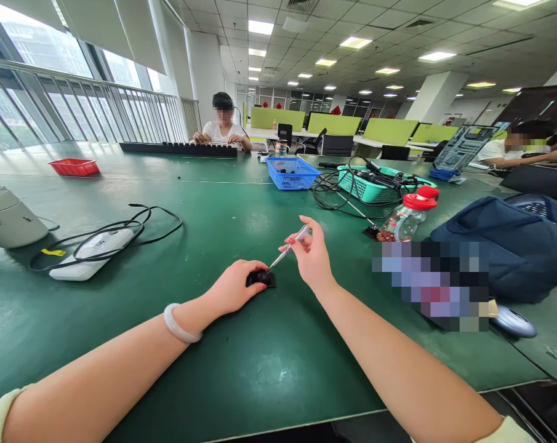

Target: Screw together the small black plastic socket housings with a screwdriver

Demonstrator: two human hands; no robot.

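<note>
My left hand [234, 284] is closed on a small black part [263, 279], its thumb and fingers pinching the part against the green table [269, 344]. What the part is cannot be made out. In my right hand [314, 255] is a slim screwdriver [286, 250] with a clear handle, held at a slant between thumb and fingers. The screwdriver's tip points down and left, at or just above the top edge of the black part. Whether the tip touches it is too small to tell.
To the left lie a white power bank [96, 252] with a black cable and a pale bottle [10, 215]. Farther back are a red tray [74, 167], a blue basket [293, 179] and a teal basket [365, 192]. A red-lidded jar [405, 220] and a dark blue bag [504, 246] stand right. A person sits opposite.
</note>
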